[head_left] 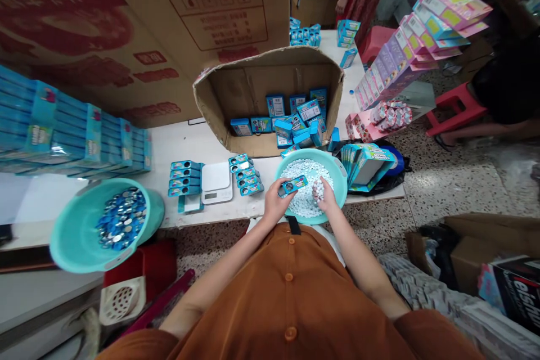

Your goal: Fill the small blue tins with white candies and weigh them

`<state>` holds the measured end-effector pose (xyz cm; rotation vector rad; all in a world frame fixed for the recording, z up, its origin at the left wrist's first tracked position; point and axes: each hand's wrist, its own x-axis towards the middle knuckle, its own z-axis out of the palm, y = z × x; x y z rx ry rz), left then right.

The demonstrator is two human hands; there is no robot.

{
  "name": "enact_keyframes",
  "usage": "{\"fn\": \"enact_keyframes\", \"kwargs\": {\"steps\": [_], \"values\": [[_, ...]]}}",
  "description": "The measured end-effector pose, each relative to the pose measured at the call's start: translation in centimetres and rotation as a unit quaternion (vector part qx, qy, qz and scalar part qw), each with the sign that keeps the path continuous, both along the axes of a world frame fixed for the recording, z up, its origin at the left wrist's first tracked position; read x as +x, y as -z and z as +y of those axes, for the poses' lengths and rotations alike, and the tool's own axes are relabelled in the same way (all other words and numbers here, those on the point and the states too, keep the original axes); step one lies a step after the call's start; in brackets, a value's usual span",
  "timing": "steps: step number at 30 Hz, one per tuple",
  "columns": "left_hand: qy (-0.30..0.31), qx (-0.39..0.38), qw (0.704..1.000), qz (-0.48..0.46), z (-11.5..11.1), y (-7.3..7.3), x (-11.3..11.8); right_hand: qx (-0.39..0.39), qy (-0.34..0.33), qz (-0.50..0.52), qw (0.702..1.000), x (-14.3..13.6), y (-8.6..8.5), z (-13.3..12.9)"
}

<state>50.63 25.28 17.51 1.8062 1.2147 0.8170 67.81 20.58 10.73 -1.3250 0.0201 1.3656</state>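
Observation:
My left hand (276,201) grips a small blue box (294,185) with a round opening over the left part of a turquoise basin (342,184). Small white pellets (304,208) fill the bottom of that basin. Over its right part, my right hand (325,196) has its fingers curled round a clump of the pellets. A white digital scale (217,182) lies to the left of the basin, with a row of blue boxes (248,178) between them. Another row of blue boxes (184,179) stands left of the scale.
Behind the basin, an open cardboard box (270,76) holds blue boxes. A second basin (71,230) with blue and silver pieces is at the left. Pink and purple boxes (392,62) are stacked at the right. Another person's hand (341,4) shows at the back.

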Motion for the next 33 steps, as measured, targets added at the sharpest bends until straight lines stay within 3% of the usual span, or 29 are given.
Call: {"fn": "enact_keyframes", "kwargs": {"steps": [4, 8, 11, 18, 29, 33], "values": [[0.043, 0.022, 0.999, 0.02, -0.3, 1.0, 0.4, 0.1, 0.055, 0.141, 0.983, 1.3, -3.8, 0.1], [0.098, 0.047, 0.993, 0.046, -0.9, 1.7, 1.1, 0.168, 0.097, 0.178, 0.965, 1.0, -7.2, 0.4], [0.129, 0.059, 0.989, 0.051, -1.5, 1.6, 1.7, 0.185, 0.11, 0.198, 0.956, -0.1, -8.5, 0.8], [0.138, 0.054, 0.987, 0.056, -2.3, 0.7, 2.6, 0.155, 0.149, 0.164, 0.963, -2.5, -8.7, 0.8], [0.122, -0.007, 0.993, 0.005, -2.4, -0.2, 2.9, 0.174, 0.17, -0.006, 0.97, -3.3, -9.8, 1.0], [0.109, -0.018, 0.994, 0.005, -2.2, -0.5, 2.9, 0.178, 0.173, -0.017, 0.969, -3.6, -9.9, 1.3]]}}
